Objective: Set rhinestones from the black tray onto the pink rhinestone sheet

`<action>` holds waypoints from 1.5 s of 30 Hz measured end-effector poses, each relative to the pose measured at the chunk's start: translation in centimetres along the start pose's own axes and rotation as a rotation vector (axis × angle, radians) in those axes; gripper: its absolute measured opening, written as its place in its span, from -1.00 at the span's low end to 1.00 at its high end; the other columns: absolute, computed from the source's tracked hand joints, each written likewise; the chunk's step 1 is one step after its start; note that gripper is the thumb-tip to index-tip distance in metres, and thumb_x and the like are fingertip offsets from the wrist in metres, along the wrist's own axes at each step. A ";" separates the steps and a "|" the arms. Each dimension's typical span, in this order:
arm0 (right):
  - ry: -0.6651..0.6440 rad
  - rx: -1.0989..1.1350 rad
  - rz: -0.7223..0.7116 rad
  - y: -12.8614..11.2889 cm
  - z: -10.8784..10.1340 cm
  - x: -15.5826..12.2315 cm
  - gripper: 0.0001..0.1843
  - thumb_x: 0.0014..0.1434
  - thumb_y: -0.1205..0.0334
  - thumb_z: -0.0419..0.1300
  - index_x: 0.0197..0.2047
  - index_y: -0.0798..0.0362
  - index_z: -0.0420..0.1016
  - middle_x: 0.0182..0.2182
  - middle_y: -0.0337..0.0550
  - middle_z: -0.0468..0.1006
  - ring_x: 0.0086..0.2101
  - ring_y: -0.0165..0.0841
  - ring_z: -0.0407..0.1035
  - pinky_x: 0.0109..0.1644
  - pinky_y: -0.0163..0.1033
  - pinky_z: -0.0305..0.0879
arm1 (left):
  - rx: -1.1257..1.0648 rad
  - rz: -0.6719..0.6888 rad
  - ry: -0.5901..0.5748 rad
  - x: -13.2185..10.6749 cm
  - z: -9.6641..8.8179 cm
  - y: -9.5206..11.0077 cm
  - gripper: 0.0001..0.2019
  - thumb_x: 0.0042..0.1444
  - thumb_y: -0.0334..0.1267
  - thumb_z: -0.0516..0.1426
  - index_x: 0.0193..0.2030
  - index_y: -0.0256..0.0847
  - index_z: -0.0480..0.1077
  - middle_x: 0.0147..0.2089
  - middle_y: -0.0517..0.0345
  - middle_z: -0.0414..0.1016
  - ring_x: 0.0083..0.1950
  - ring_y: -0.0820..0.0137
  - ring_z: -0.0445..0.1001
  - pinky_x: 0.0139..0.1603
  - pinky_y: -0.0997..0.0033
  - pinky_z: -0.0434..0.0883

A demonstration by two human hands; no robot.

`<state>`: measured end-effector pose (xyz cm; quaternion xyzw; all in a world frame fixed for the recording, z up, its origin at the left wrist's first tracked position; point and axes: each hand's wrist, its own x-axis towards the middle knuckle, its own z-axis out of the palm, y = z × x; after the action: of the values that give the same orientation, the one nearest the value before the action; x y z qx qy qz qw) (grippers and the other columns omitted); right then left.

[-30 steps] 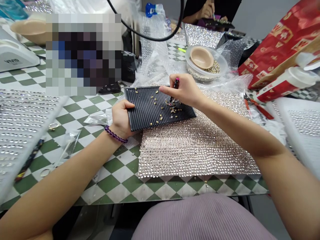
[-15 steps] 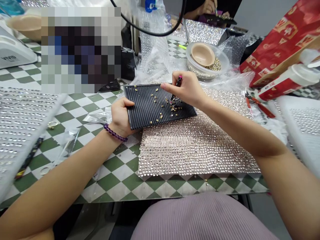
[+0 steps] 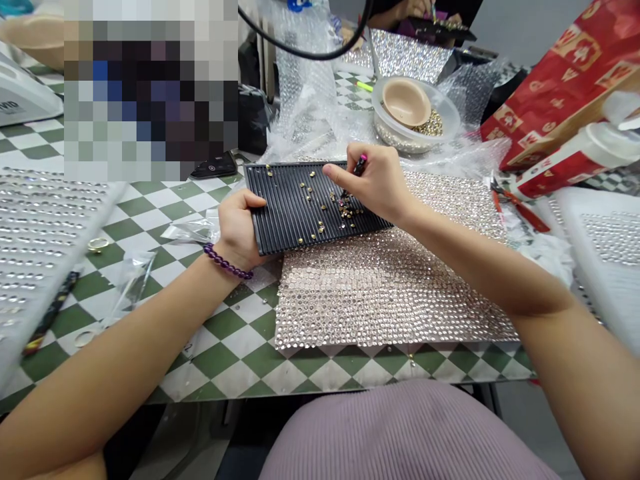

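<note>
My left hand grips the left end of a black ridged tray, thumb on top and the other fingers hidden beneath. Several small gold-coloured rhinestones lie in its grooves, clustered toward the right. Closed around a thin dark pen-like tool with a pink end is my right hand; the tool's tip points down among the stones. Whether a stone sticks to the tip is too small to tell. Below the tray lies a sheet covered in rows of sparkling rhinestones.
Behind the tray, a clear tub holds gold stones and a beige bowl. At right are red-handled pliers, a lidded cup and a red paper bag. Another rhinestone sheet lies left. A co-worker's hands appear at the back.
The view has shifted slightly. Both hands keep nearly the same place, with the tool's tip still among the stones on the tray.
</note>
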<state>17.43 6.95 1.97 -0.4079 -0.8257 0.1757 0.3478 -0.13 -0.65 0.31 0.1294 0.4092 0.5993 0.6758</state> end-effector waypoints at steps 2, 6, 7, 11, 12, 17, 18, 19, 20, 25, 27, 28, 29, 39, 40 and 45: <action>-0.004 -0.017 0.026 -0.1 0.0 0.0 -0.51 0.16 0.21 0.26 -0.58 0.01 -0.01 -0.62 -0.38 0.08 -0.51 -0.51 -0.03 -0.36 -0.29 -0.02 | 0.012 0.002 -0.008 0.0 0.0 0.0 -0.62 -0.24 -0.39 0.02 -0.22 -0.41 0.42 -0.28 -0.14 0.55 0.02 -0.01 0.49 0.13 -0.08 0.40; -0.005 -0.023 0.053 -0.1 0.0 0.0 -0.53 0.16 0.21 0.26 -0.57 0.02 0.01 -0.62 -0.37 0.08 -0.50 -0.50 -0.01 -0.34 -0.28 -0.01 | 0.008 0.031 -0.020 0.0 -0.2 -0.1 -0.62 -0.24 -0.39 0.03 -0.20 -0.39 0.43 -0.33 -0.08 0.53 -0.01 0.02 0.51 0.16 -0.03 0.38; -0.002 -0.018 0.052 -0.1 0.0 -0.1 -0.53 0.16 0.22 0.26 -0.57 0.02 0.02 -0.62 -0.37 0.08 -0.50 -0.50 -0.01 -0.34 -0.28 -0.01 | 0.005 0.031 -0.019 0.0 -0.2 -0.1 -0.63 -0.24 -0.39 0.04 -0.21 -0.38 0.43 -0.33 -0.08 0.53 -0.01 0.03 0.50 0.16 -0.02 0.38; 0.027 0.025 0.047 -0.1 -0.1 0.0 -0.50 0.16 0.23 0.27 -0.59 0.02 0.00 -0.62 -0.36 0.09 -0.50 -0.50 0.00 -0.35 -0.27 0.03 | 0.003 0.004 -0.029 -0.2 0.1 -0.1 -0.65 -0.24 -0.39 0.03 -0.24 -0.36 0.42 -0.30 -0.11 0.54 0.02 0.03 0.49 0.16 -0.02 0.39; 0.037 0.035 0.054 -0.1 -0.3 0.1 -0.50 0.16 0.22 0.27 -0.59 0.02 0.01 -0.62 -0.35 0.09 -0.50 -0.49 0.02 -0.35 -0.27 0.04 | 0.006 0.002 -0.022 -0.2 0.1 -0.1 -0.65 -0.24 -0.39 0.03 -0.24 -0.35 0.42 -0.30 -0.11 0.54 0.03 0.03 0.48 0.16 -0.01 0.39; 0.099 0.074 0.082 -0.6 -2.5 -0.5 -0.48 0.18 0.00 0.25 -0.59 0.02 0.05 -0.61 -0.31 0.17 -0.49 -0.47 0.16 -0.39 -0.29 0.11 | 0.013 0.020 0.045 -0.1 0.1 -0.1 -0.67 -0.28 -0.40 0.03 -0.28 -0.31 0.40 -0.34 -0.07 0.54 0.06 0.04 0.47 0.14 0.01 0.42; 0.106 0.090 0.094 -0.8 -3.3 -1.0 -0.47 0.18 -0.05 0.24 -0.59 0.02 0.06 -0.61 -0.31 0.18 -0.49 -0.46 0.17 -0.41 -0.29 0.11 | 0.018 0.030 0.051 -0.1 0.1 -0.1 -0.66 -0.29 -0.40 0.02 -0.28 -0.32 0.40 -0.35 -0.06 0.55 0.06 0.04 0.46 0.14 0.01 0.42; 0.109 0.105 0.111 -1.0 -4.1 -1.7 -0.47 0.18 -0.07 0.24 -0.59 0.01 0.07 -0.62 -0.30 0.19 -0.50 -0.46 0.18 -0.43 -0.28 0.11 | 0.025 0.040 0.053 -0.1 0.2 -0.1 -0.65 -0.29 -0.40 0.02 -0.27 -0.32 0.40 -0.35 -0.06 0.55 0.07 0.04 0.46 0.14 0.02 0.43; 0.111 0.118 0.130 -1.2 -4.9 -2.5 -0.47 0.17 -0.07 0.25 -0.59 0.01 0.08 -0.62 -0.30 0.21 -0.52 -0.47 0.18 -0.45 -0.28 0.10 | 0.032 0.045 0.051 -0.1 0.3 -0.1 -0.65 -0.29 -0.40 0.02 -0.27 -0.32 0.40 -0.35 -0.06 0.56 0.08 0.04 0.46 0.14 0.02 0.42; 0.095 0.090 0.180 -1.6 -8.2 -8.2 -0.50 0.13 0.04 0.30 -0.64 0.00 0.12 -0.65 -0.28 0.28 -0.59 -0.47 0.14 -0.51 -0.23 0.09 | 0.035 0.070 0.069 -0.2 0.6 -0.1 -0.69 -0.30 -0.41 0.01 -0.32 -0.25 0.38 -0.37 0.01 0.57 0.10 0.06 0.45 0.18 0.03 0.40; 0.097 0.064 0.192 -1.2 -8.9 -10.3 -0.53 0.12 0.08 0.31 -0.64 -0.01 0.15 -0.65 -0.27 0.31 -0.60 -0.46 0.17 -0.51 -0.21 0.11 | 0.041 0.074 0.068 -0.3 0.7 -0.1 -0.66 -0.30 -0.42 0.01 -0.28 -0.26 0.39 -0.35 0.03 0.58 0.11 0.05 0.45 0.19 0.01 0.39; 0.105 0.055 0.206 -0.9 -9.2 -11.3 -0.54 0.13 0.09 0.31 -0.64 -0.01 0.17 -0.65 -0.26 0.33 -0.59 -0.45 0.18 -0.51 -0.20 0.12 | 0.045 0.070 0.063 -0.3 0.8 -0.1 -0.62 -0.30 -0.42 0.00 -0.25 -0.28 0.39 -0.34 0.04 0.58 0.11 0.05 0.46 0.19 -0.01 0.39; 0.120 0.050 0.226 -0.6 -9.4 -12.1 -0.55 0.13 0.11 0.31 -0.64 -0.02 0.17 -0.64 -0.26 0.33 -0.59 -0.44 0.20 -0.50 -0.20 0.13 | 0.051 0.065 0.059 -0.4 0.9 -0.1 -0.58 -0.29 -0.42 -0.01 -0.20 -0.29 0.40 -0.33 0.05 0.59 0.10 0.05 0.46 0.18 -0.03 0.39; 0.195 -0.105 0.309 1.8 -9.8 -15.6 -0.56 0.12 0.11 0.31 -0.64 -0.01 0.19 -0.68 -0.31 0.30 -0.63 -0.46 0.12 -0.54 -0.22 0.05 | 0.154 0.038 0.181 -1.2 2.1 0.1 -0.38 -0.34 -0.46 -0.05 -0.01 -0.38 0.38 -0.32 0.14 0.59 0.13 0.10 0.44 0.17 -0.01 0.39; 0.191 -0.120 0.308 1.9 -9.7 -15.7 -0.55 0.12 0.10 0.31 -0.64 -0.01 0.19 -0.68 -0.31 0.30 -0.63 -0.46 0.11 -0.55 -0.23 0.03 | 0.167 0.036 0.176 -1.2 2.0 0.1 -0.39 -0.33 -0.46 -0.06 -0.03 -0.36 0.39 -0.33 0.14 0.59 0.14 0.10 0.44 0.17 -0.03 0.39; 0.165 -0.120 0.315 2.0 -9.4 -15.6 -0.55 0.13 0.11 0.29 -0.65 0.01 0.18 -0.69 -0.33 0.28 -0.64 -0.48 0.11 -0.55 -0.26 0.04 | 0.192 0.037 0.094 -1.0 1.6 0.1 -0.46 -0.30 -0.45 -0.08 -0.10 -0.34 0.40 -0.37 0.14 0.57 0.17 0.13 0.42 0.16 0.02 0.40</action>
<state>31.89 -4.25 0.64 -0.5655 -0.7291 0.1443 0.3575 0.95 -1.04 1.75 0.1728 0.4935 0.5751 0.6292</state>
